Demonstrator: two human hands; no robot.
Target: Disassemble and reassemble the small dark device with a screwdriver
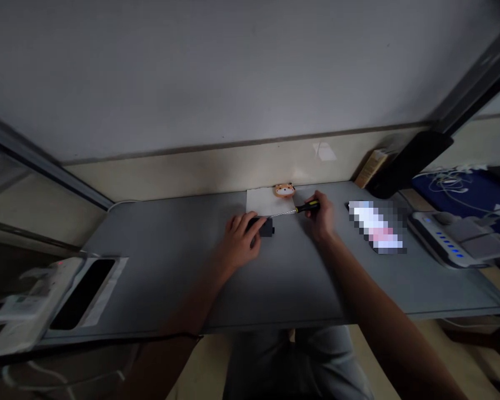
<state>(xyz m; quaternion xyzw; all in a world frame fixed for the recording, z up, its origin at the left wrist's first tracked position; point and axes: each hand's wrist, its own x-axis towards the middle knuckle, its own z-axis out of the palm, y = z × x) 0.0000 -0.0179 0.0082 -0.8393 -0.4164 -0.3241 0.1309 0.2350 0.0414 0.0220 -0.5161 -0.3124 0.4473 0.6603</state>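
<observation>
My left hand (245, 238) is closed around a small black box-shaped device (266, 228) on the grey desk, its index finger lying along the top. My right hand (321, 215) grips a screwdriver (303, 208) by its black and yellow handle. The metal shaft points left, and its tip is at the device's upper edge beside my left fingertip; whether it touches a screw is too small to tell. Behind the device lies a white sheet of paper (258, 201), with an orange and white animal-faced item (284, 190) at its right edge.
A blurred-out lit screen (377, 228) and a power strip (441, 239) with blue lights lie to the right. A black cylinder (408, 164) leans by a yellowish box (370, 168) at the back right. A dark phone (83, 294) is at the left. The wall (216, 172) bounds the desk (170, 250).
</observation>
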